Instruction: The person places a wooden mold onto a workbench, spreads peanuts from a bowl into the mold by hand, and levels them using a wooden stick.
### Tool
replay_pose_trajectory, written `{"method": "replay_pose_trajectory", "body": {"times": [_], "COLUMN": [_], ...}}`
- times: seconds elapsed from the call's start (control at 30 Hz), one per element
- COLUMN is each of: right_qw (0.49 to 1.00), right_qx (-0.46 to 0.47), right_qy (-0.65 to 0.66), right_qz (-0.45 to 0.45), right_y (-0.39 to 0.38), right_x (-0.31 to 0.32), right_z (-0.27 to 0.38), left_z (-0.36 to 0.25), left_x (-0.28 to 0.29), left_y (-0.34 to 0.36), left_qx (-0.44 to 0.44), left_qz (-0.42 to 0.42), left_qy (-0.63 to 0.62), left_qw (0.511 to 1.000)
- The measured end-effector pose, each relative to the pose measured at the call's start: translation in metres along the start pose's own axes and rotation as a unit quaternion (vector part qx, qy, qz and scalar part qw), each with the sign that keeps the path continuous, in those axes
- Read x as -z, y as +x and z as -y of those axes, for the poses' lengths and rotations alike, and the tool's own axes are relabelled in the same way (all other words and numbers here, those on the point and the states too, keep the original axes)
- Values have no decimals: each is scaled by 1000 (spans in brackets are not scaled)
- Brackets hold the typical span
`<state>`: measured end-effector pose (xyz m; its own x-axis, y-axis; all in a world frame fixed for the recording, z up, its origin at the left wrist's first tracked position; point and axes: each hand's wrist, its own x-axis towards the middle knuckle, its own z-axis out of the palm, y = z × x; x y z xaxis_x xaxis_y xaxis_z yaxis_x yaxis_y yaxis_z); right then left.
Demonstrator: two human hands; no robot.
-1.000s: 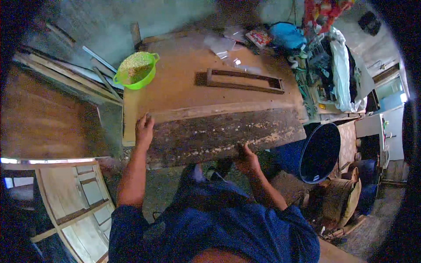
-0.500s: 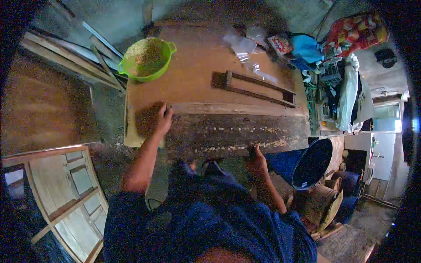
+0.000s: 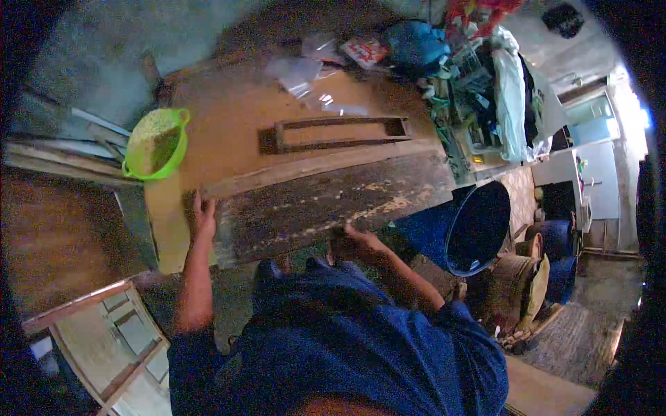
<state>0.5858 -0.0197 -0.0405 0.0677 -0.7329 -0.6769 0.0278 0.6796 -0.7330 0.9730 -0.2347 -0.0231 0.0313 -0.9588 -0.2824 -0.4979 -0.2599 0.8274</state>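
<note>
Brown-topped table [image 3: 229, 118]: under the weathered plank [image 3: 312, 204], spreading well beyond its far edge
Weathered plank: along the table's near edge, its near side reaching out past it, the right end slanting away from the person; dark face flecked with pale patches, a paler strip down the far long edge
Blue barrel [image 3: 433, 225]: tilted near the plank's right end, on the person's side, round mouth turned rightward
Rust-brown drum [image 3: 510, 291]: to the right of the plank and nearer the person, finer detail lost in the grainy view
White plastic sack [image 3: 510, 104]: past the plank's right end, on the far side
Oblong wooden frame [image 3: 347, 144]: flat on the table just beyond the plank's far edge, hollow in the middle
Lime-green two-handled bowl [image 3: 170, 165]: beyond the plank's left end, holding pale grain-like bits [image 3: 151, 132]
Left hand [image 3: 203, 215]: against the plank's left end, fingers pointing away from the person; cannot tell whether it is closed
Right hand [image 3: 359, 237]: gripping the plank's near edge around its middle, thumb above, other fingers mostly hidden
</note>
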Motion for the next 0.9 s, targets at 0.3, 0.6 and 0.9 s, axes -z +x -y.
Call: {"method": "replay_pose_trajectory", "body": {"times": [0.3, 0.6, 0.9], "right_qw": [880, 609, 729], "right_qx": [236, 307, 296], "right_qy": [-355, -663, -578], "right_qz": [-210, -308, -218], "right_y": [42, 175, 169], "right_x": [105, 212, 202], "right_z": [79, 114, 150], "left_z": [19, 22, 16], "left_x": [-41, -82, -78], "left_y": [-84, -90, -94], "left_qx": [-85, -11, -32], "left_qz": [-92, -149, -180], "left_qy": [145, 223, 232], "left_qw": [981, 963, 955]}}
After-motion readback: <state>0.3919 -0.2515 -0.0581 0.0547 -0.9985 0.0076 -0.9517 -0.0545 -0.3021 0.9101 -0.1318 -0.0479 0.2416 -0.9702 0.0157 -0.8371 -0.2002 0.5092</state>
